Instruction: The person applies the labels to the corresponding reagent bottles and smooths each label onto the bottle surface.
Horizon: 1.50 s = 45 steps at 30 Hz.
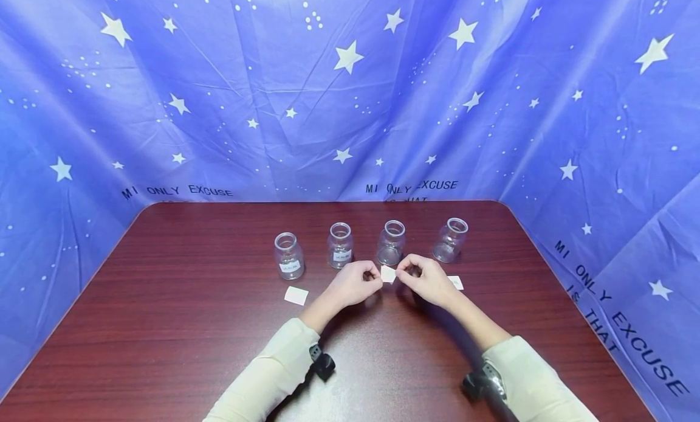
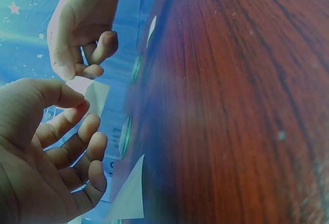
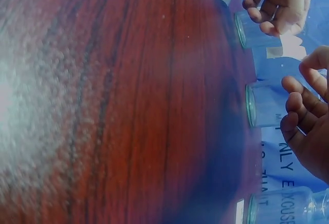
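Observation:
A small white label [image 1: 388, 274] is held up between both hands, in front of the third jar from the left [image 1: 391, 242]. My left hand [image 1: 352, 283] pinches its left edge between thumb and forefinger. At the opposite edge, my right hand [image 1: 430, 280] pinches it with thumb and fingertips. In the left wrist view the label [image 2: 95, 94] shows a brighter part and a greyer part. The other fingers of the left hand [image 2: 46, 147] curl loosely below it. The third jar is clear glass, uncapped and upright, with no label on its visible side.
Two glass jars at left, the leftmost [image 1: 288, 255] and its neighbour [image 1: 340, 242], bear printed white labels. An unlabelled jar [image 1: 451, 239] stands at right. Two more white labels lie on the dark wooden table [image 1: 180, 276]: one [image 1: 296, 295] at left, another [image 1: 456, 283] partly behind the right hand.

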Each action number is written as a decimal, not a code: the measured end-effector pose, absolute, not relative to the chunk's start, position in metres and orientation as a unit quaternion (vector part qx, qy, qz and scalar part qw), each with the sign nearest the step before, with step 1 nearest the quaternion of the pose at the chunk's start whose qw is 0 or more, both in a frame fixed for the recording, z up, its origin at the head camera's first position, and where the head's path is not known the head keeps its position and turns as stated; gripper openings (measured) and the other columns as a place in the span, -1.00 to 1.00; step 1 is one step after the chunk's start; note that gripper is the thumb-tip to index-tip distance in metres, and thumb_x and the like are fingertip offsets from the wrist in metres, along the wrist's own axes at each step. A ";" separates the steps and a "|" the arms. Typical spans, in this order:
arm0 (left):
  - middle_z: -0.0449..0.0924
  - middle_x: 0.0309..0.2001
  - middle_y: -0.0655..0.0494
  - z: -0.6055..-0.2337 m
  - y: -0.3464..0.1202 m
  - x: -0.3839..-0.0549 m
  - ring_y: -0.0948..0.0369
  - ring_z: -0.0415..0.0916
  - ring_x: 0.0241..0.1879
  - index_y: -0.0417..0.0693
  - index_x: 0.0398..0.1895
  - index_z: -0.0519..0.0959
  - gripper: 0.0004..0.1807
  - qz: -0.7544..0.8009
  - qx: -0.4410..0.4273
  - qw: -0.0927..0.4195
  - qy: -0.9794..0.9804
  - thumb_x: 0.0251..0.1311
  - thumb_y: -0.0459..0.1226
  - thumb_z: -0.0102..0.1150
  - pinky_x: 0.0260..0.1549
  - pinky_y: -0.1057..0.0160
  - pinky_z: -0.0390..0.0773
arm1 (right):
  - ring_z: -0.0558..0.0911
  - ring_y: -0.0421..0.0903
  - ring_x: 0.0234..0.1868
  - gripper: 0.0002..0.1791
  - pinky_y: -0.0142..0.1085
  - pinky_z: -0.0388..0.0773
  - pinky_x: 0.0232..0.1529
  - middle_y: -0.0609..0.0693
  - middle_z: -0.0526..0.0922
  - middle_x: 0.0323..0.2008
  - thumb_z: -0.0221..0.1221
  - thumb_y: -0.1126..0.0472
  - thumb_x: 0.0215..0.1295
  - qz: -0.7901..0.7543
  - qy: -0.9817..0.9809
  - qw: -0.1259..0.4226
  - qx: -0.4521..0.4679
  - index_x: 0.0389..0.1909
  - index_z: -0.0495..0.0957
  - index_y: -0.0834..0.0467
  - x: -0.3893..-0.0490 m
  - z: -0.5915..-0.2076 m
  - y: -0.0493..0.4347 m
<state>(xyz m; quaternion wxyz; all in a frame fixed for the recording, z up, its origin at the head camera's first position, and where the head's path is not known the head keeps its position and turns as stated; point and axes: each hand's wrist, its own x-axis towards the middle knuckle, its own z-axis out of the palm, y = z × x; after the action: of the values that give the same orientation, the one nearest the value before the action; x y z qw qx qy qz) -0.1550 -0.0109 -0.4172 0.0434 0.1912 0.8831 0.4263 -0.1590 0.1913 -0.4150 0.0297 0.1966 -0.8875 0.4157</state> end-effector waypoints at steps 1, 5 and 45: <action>0.51 -0.52 0.26 -0.417 -0.011 -0.155 0.40 0.38 -0.49 0.01 -0.49 0.57 -0.94 0.426 0.190 0.045 0.884 -0.01 -0.25 0.11 -0.44 0.45 0.40 | 0.36 -0.32 -0.63 -0.93 -0.45 0.32 -0.56 -0.12 0.49 -0.61 0.19 0.22 0.18 0.419 -0.886 0.031 0.194 -0.44 0.54 0.13 -0.160 -0.415 0.192; 0.51 -0.53 0.27 -0.417 -0.011 -0.155 0.39 0.38 -0.50 0.04 -0.51 0.55 -0.96 0.421 0.182 0.044 0.887 0.00 -0.23 0.12 -0.43 0.44 0.39 | 0.34 -0.31 -0.63 -0.96 -0.44 0.29 -0.58 -0.13 0.44 -0.62 0.18 0.26 0.18 0.433 -0.883 0.033 0.181 -0.44 0.54 0.12 -0.161 -0.414 0.196; 0.53 -0.65 0.27 -0.427 -0.002 -0.153 0.44 0.36 -0.64 -0.03 -0.58 0.59 -0.92 0.378 0.199 0.102 0.898 -0.05 -0.30 0.11 -0.52 0.48 0.37 | 0.44 -0.32 -0.65 -0.91 -0.45 0.32 -0.62 0.13 0.61 -0.54 0.15 0.30 0.20 0.490 -0.861 0.062 0.121 -0.40 0.51 0.27 -0.163 -0.418 0.214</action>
<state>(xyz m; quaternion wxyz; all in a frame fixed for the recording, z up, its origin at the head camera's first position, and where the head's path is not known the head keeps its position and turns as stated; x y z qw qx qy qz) -0.1527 -0.0017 -0.4270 0.1016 0.1993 0.8982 0.3785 -0.1632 0.2144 -0.4184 0.0617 0.1208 -0.8613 0.4896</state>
